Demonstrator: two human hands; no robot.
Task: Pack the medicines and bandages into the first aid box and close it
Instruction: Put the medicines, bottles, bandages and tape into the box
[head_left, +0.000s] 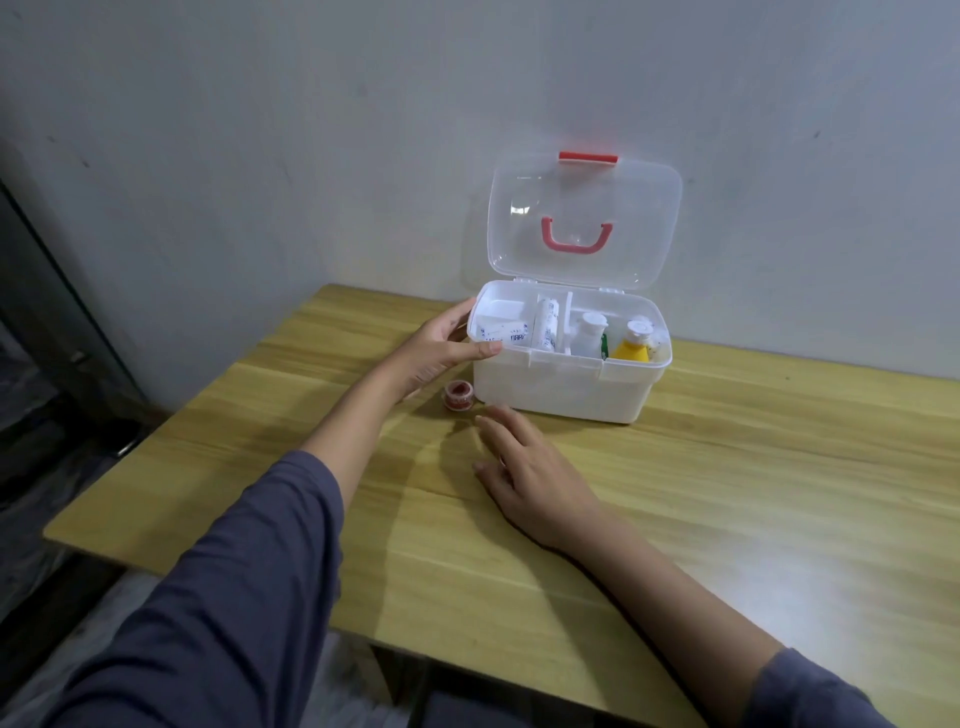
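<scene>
The white first aid box (561, 387) stands at the back of the wooden table (727, 493), its clear lid (584, 218) with a red handle propped open against the wall. Inside lie wrapped bandages (546, 325), a white bottle (589, 332) and a yellow bottle (632, 345). A small round red-filled jar (458, 395) sits on the table at the box's front left corner. My left hand (441, 348) grips the box's left rim, thumb on the front edge. My right hand (530, 478) rests flat on the table in front of the box, fingers spread, holding nothing.
A grey wall stands right behind the box. The table's left edge drops off to a dark floor and a dark frame (67, 312) at the far left.
</scene>
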